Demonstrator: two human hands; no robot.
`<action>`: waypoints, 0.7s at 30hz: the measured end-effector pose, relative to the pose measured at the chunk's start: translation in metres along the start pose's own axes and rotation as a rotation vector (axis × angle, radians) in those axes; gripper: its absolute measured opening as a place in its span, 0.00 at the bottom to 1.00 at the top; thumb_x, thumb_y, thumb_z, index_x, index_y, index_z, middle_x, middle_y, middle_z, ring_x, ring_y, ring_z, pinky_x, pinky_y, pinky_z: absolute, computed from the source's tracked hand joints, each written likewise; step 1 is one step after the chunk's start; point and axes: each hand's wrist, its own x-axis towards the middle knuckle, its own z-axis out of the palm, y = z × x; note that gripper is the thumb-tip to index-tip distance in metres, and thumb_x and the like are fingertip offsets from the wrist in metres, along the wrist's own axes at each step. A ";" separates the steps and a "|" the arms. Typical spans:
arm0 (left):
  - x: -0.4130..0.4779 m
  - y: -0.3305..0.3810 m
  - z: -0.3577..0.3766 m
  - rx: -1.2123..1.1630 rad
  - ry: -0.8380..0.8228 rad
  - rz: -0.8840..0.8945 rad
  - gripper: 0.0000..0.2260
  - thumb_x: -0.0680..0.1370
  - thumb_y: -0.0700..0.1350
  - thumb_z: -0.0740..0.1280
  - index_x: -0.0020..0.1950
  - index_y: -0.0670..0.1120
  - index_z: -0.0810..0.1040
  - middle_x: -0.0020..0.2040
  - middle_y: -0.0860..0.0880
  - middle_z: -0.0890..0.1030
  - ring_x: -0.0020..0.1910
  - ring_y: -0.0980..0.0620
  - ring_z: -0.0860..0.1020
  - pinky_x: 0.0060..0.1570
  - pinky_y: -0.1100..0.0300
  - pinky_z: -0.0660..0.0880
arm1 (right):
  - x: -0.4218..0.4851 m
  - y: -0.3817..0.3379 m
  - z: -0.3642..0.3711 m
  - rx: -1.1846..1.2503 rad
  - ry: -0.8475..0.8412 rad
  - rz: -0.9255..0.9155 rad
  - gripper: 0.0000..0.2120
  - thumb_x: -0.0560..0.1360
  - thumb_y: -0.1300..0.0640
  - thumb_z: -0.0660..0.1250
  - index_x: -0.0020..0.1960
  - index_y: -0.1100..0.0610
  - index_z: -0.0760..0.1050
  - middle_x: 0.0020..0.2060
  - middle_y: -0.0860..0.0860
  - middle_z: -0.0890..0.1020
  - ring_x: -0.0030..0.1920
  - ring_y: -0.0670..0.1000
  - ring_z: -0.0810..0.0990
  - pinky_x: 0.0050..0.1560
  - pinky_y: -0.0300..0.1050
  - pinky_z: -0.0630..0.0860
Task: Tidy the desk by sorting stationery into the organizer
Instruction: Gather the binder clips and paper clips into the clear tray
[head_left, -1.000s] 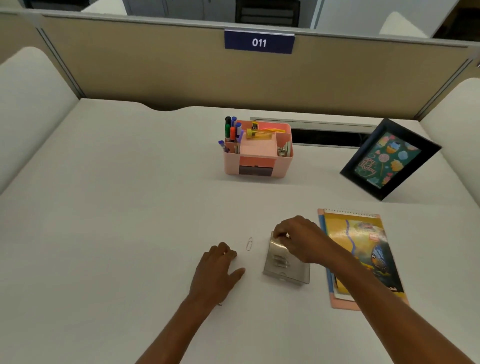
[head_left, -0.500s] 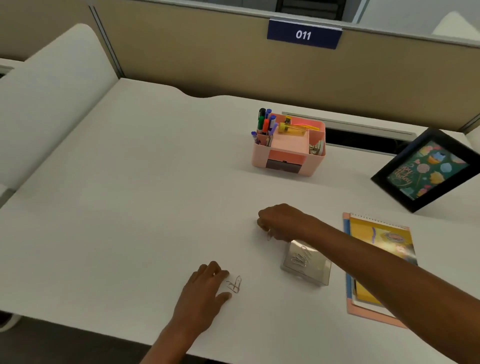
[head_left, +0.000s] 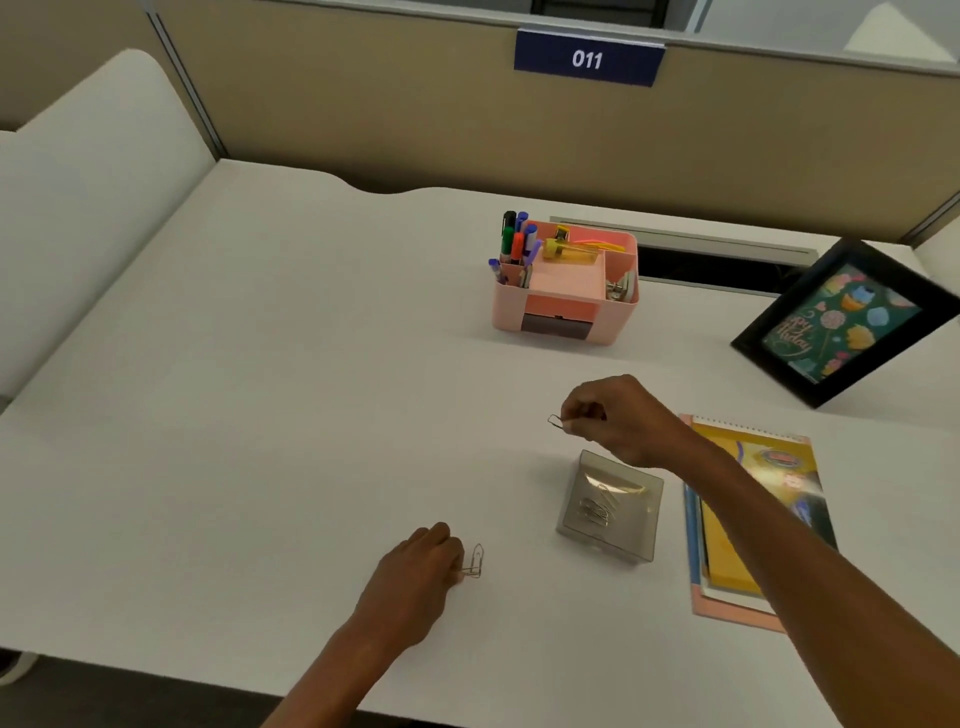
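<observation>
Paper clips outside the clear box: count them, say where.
3: one clip pinched by the right hand, two clips at the left hand. Others may hide under hands.

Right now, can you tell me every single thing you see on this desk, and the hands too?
Pink plastic organizer: one, pink, far middle of the white desk.
Marker pens: several, black, green, orange and blue caps, upright in the organizer's left corner.
Clear grey plastic box: one, near right, paper clips inside.
Loose wire paper clips: about two, silvery, near front edge.
Yellow spiral notebook: one, right of the box, on a pink pad.
Black picture frame: one, far right, tilted.
Blue sign: one, reads 011, on the partition.
Left hand: fingertips at the loose clips.
Right hand: pinches a single wire paper clip, beyond the box.
</observation>
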 end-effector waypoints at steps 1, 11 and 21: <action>0.002 0.000 -0.002 -0.020 -0.014 -0.005 0.03 0.78 0.45 0.62 0.47 0.50 0.75 0.45 0.56 0.73 0.44 0.56 0.72 0.37 0.67 0.64 | -0.012 0.002 -0.006 0.041 0.035 0.038 0.02 0.74 0.61 0.70 0.46 0.56 0.82 0.37 0.45 0.80 0.38 0.45 0.78 0.39 0.36 0.72; 0.054 0.052 -0.053 -0.398 0.049 0.011 0.04 0.74 0.44 0.72 0.40 0.52 0.80 0.37 0.56 0.80 0.40 0.60 0.76 0.38 0.70 0.70 | -0.073 0.033 0.021 -0.136 0.027 0.231 0.08 0.77 0.59 0.65 0.49 0.52 0.82 0.46 0.45 0.81 0.46 0.46 0.77 0.46 0.46 0.76; 0.129 0.114 -0.025 0.090 -0.010 0.358 0.09 0.79 0.42 0.61 0.54 0.45 0.81 0.48 0.47 0.79 0.47 0.47 0.76 0.45 0.53 0.75 | -0.098 0.038 0.047 -0.220 0.045 0.246 0.08 0.77 0.59 0.63 0.50 0.51 0.81 0.47 0.48 0.80 0.44 0.48 0.76 0.43 0.44 0.74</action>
